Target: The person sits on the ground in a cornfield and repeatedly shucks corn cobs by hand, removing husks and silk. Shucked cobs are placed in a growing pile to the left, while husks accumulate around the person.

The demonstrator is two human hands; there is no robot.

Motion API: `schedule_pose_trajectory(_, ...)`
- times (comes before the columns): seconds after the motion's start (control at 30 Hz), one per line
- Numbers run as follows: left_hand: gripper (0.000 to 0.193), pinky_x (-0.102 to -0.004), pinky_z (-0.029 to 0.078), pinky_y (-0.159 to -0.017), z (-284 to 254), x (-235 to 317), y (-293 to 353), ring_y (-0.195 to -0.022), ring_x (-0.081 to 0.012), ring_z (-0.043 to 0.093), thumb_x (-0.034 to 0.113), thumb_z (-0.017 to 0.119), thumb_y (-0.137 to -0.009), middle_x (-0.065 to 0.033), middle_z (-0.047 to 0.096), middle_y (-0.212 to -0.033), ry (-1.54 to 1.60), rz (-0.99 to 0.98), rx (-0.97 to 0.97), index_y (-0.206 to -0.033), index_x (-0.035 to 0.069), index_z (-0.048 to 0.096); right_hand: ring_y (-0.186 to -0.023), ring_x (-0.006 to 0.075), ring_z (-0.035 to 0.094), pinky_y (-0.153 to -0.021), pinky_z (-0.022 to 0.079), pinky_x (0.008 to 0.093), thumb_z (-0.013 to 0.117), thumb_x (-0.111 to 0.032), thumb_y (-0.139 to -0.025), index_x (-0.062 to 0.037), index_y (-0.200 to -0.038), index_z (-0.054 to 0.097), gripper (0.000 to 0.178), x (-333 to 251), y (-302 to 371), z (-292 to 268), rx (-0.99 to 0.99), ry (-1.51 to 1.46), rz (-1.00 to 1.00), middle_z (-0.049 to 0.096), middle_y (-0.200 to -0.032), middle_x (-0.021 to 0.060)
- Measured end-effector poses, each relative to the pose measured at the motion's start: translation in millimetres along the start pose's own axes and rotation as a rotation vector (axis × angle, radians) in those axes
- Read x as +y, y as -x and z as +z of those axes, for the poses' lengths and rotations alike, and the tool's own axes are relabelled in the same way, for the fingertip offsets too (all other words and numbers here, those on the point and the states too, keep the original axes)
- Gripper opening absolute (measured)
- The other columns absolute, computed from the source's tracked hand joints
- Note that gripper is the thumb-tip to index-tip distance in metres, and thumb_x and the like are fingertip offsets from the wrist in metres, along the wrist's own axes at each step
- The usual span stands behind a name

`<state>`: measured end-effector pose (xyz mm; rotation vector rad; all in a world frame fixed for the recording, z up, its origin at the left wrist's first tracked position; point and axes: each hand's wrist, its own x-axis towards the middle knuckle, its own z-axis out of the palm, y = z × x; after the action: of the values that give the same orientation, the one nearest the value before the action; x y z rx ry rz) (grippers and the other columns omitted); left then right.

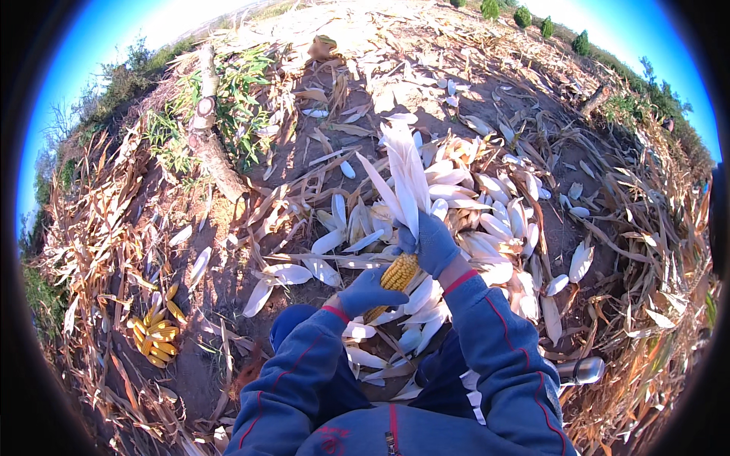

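Between my hands is an ear of corn, its yellow kernels bare at the lower part. Pale husk leaves are pulled back and point up and away from me. My left hand, in a blue-grey glove, wraps round the bare lower part of the ear. My right hand, gloved alike, grips the top end where the husk leaves gather. Unhusked ears and loose husks lie in a pale heap just beyond and below my hands.
At the left, a small pile of husked yellow corn ears lies on the soil. A cut tree trunk with green shoots rises at the far left. Dry stalks cover the right side. A metallic cylinder lies near my right elbow.
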<state>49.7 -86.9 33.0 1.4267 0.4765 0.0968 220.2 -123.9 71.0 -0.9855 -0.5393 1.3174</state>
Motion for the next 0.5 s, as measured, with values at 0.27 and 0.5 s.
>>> schedule_pose_trajectory(0.27, 0.067, -0.0407, 0.051, -0.074, 30.8, -25.9, -11.8, -0.087, -0.0336, 0.064, 0.05, 0.073, -0.065, -0.0173, 0.065, -0.093, -0.643, -0.028, 0.518, -0.112, 0.005, 0.054, -0.076, 0.0356, 0.063, -0.068, 0.05, 0.0432, 0.058, -0.028, -0.082, -0.0062, -0.095, 0.063, 0.026, 29.6, -7.7, 16.7, 0.429, 1.238, -0.517, 0.064, -0.082, 0.0196)
schedule_pose_trajectory(0.5, 0.04, -0.0276, 0.051, -0.057, 33.7, -17.0, -8.6, -0.065, -0.0135, 0.06, 0.013, 0.074, -0.071, -0.0072, 0.062, -0.082, 0.23, 0.112, 0.294, -0.103, 0.0, 0.055, -0.049, 0.0141, 0.053, -0.048, 0.044, 0.0259, 0.054, -0.022, -0.088, 0.0, -0.092, 0.06, 0.023, 5.8, -0.2, 44.8, 0.401, 0.411, -0.565, 0.058, -0.068, 0.0047)
